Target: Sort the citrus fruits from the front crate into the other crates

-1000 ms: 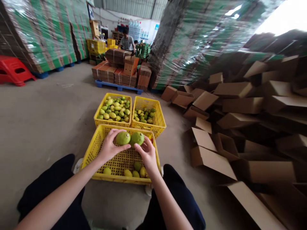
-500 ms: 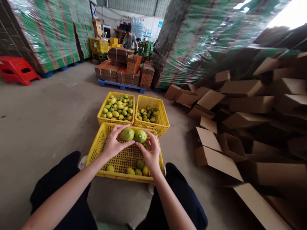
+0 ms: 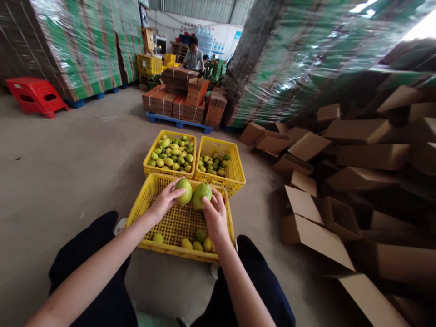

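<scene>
Green shone from the left-hand fruit (image 3: 183,192), and green again from the right-hand fruit (image 3: 200,196)! Beneath, the near crate (image 3: 184,222) blazed yellow, its floor a grid of dark dots, with loose fruits (image 3: 207,245) running green to yellow. Red flashed from the stool (image 3: 37,93), blue from the pallet (image 3: 179,121), plain brown from the open boxes (image 3: 320,238), while green and brown stripes lined the wrapped stack (image 3: 90,45).

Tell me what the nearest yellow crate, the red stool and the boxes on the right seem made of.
Nearest yellow crate: probably moulded plastic, fairly smooth, given its perforated floor.
Red stool: likely smooth plastic too, evenly coloured with cut-out slots.
Boxes: apparently matt cardboard, brown with thin flaps.
</scene>
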`<state>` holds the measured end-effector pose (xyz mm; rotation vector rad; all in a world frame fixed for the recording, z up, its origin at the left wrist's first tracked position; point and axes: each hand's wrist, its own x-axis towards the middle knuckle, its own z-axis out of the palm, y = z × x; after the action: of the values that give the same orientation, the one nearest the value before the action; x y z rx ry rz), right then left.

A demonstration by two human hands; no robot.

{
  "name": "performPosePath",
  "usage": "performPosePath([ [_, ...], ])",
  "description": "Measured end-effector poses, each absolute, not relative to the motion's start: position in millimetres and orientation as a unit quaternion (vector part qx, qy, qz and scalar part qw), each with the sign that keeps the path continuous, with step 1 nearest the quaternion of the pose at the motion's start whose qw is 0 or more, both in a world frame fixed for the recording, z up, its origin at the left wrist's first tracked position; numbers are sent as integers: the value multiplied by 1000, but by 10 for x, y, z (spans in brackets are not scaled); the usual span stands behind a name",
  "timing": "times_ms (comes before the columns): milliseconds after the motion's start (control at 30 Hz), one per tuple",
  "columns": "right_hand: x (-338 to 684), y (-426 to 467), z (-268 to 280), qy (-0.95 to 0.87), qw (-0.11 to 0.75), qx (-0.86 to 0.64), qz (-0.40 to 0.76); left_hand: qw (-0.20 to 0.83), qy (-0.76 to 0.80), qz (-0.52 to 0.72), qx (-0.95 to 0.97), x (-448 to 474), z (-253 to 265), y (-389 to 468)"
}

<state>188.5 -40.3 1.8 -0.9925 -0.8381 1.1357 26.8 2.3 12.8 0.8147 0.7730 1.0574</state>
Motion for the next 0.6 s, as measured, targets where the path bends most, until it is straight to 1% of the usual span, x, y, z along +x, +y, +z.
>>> performPosePath([
  [167,1903,-306,71,-272,660,-380,589,795,277,493,219,313,231,61],
  [267,1853,-300,64,-247,644,-372,622,809,277,491,168,363,269,72],
  [367,1793,-319,53,-227,629,-396,629,788,326,501,146,409,268,71],
  [433,1770,-321,58,-210,623,-403,637,790,342,486,150,418,262,71],
  [500,1763,-308,74,-182,615,-395,657,806,334,461,162,410,264,76],
  [600,1765,-265,93,-143,613,-384,675,814,305,462,176,387,272,96],
])
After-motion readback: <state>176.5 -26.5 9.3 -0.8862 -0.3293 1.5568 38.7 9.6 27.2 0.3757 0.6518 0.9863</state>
